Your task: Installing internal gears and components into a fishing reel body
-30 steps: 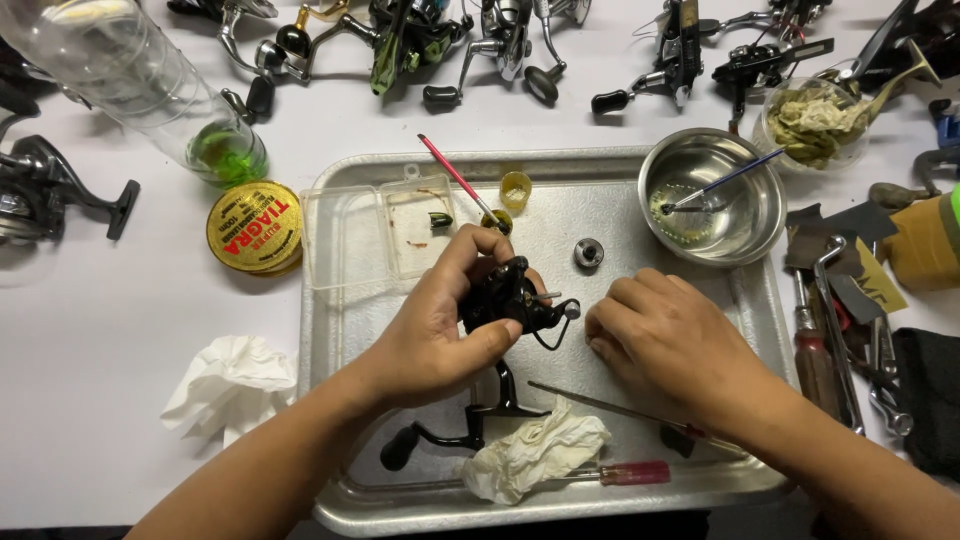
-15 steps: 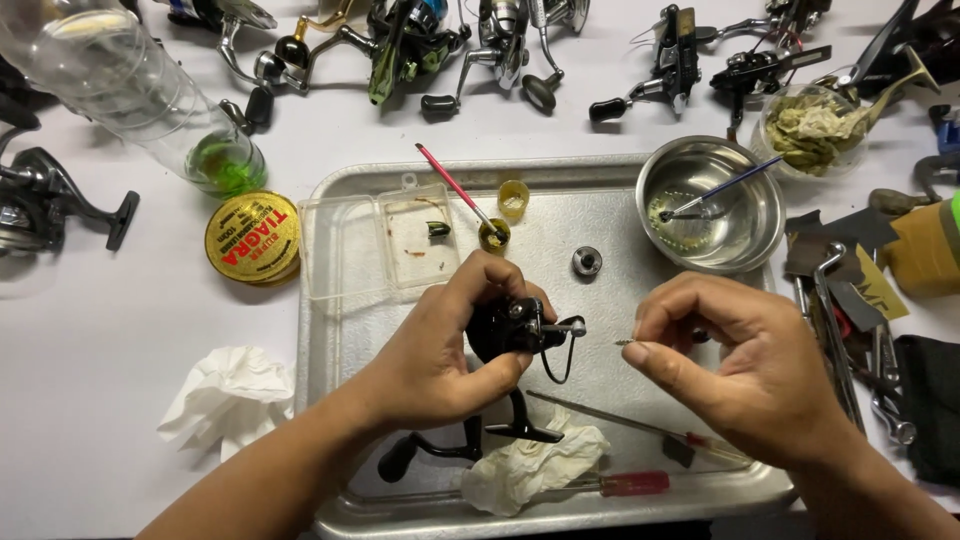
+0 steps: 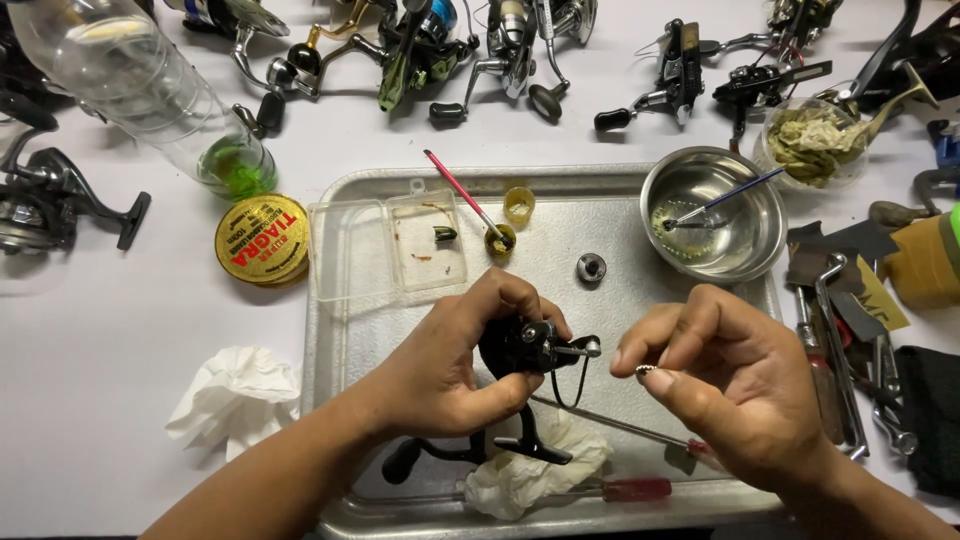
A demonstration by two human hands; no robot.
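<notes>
Two hands work over a metal tray [image 3: 340,330]. The left hand [image 3: 450,365] is wrapped tight around a black fishing reel [image 3: 525,348], just above a crumpled tissue [image 3: 530,470]. The right hand [image 3: 735,385] pinches a tiny silver part [image 3: 645,370] between thumb and finger, near the reel's shaft.

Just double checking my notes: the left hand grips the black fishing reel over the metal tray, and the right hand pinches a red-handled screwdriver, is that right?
Not quite. In the head view the right hand pinches a tiny metal part; the red-handled screwdriver lies in the metal tray. The left hand does grip the black fishing reel.
</notes>
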